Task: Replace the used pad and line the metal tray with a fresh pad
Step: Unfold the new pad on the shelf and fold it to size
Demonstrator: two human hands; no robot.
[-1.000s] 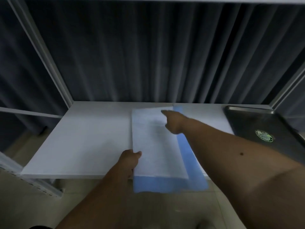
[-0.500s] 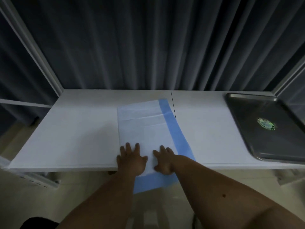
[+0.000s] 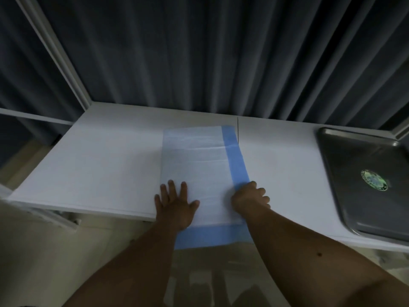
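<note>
A folded pad (image 3: 199,160), white with a blue strip along its right and near sides, lies on the white table (image 3: 99,165), and its near end hangs over the front edge. My left hand (image 3: 174,204) presses flat on the pad's near left part with fingers spread. My right hand (image 3: 250,198) is at the pad's right blue edge, fingers curled over that edge. The metal tray (image 3: 354,156) sits bare at the table's right end, with a round green sticker (image 3: 374,180) inside it.
A dark pleated curtain (image 3: 199,52) hangs right behind the table. A white frame post (image 3: 57,56) rises at the back left corner. A thin seam (image 3: 238,129) splits the tabletop just right of the pad. Floor shows below the front edge.
My right hand came back from the pad's far end to its near end, then slid right onto the blue edge and curled. My left hand went flat on the pad.
</note>
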